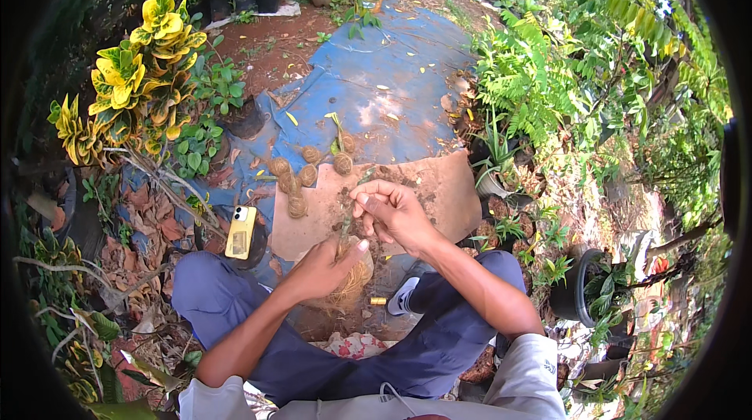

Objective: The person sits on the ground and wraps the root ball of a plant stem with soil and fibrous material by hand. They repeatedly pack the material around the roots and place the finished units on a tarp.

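My left hand [325, 267] is closed around a loose bundle of brown fibre [350, 288], which hangs below the fingers over my lap. A thin greenish stem [346, 224] rises from beside its thumb toward my right hand [393, 216]. My right hand is raised a little farther off, thumb and fingertips pinched together; what they pinch is too small to make out. Several round fibre-wrapped balls [294, 202] lie to the left at the brown board [446, 197], one with a leafy green shoot [338, 129]. Dark soil crumbs are scattered on the board under my hands.
A blue tarp [384, 68] stretches away beyond the board. A yellow phone [240, 232] rests by my left knee, and a small yellow spool [378, 301] lies near my foot. A yellow-leaved shrub [129, 68] stands left; a black pot [576, 287] and dense plants border the right.
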Available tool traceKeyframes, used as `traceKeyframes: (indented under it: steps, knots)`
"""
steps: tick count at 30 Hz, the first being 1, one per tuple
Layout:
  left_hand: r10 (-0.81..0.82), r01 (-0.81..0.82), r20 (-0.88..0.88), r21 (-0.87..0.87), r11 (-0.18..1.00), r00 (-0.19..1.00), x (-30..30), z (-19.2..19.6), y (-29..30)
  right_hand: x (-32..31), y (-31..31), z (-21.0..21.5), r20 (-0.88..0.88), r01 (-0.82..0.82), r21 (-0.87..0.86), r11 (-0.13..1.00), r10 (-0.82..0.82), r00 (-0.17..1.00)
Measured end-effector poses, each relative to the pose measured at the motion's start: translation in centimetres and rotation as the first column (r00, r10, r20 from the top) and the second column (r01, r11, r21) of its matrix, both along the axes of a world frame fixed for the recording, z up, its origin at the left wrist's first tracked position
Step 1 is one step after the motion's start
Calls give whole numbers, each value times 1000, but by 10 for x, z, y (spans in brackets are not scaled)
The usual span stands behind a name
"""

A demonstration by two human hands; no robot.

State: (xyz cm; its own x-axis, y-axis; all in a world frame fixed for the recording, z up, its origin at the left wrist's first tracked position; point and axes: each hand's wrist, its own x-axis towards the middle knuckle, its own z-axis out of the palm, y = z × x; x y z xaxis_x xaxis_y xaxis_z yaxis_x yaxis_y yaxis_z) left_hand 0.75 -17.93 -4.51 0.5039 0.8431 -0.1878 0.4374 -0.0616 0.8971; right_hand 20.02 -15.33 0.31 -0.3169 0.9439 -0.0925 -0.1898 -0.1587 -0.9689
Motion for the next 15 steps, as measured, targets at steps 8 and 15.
traceKeyframes:
  steps: [8,15]
  knots:
    - [133,-132,203,-19,991,970,-7,-6,2,-3,-7,14,-49,74,104,992,-69,996]
    - [659,-391,514,-539,746,549,-1,11,15,-2,-32,22,214,-596,118,794,566,796]
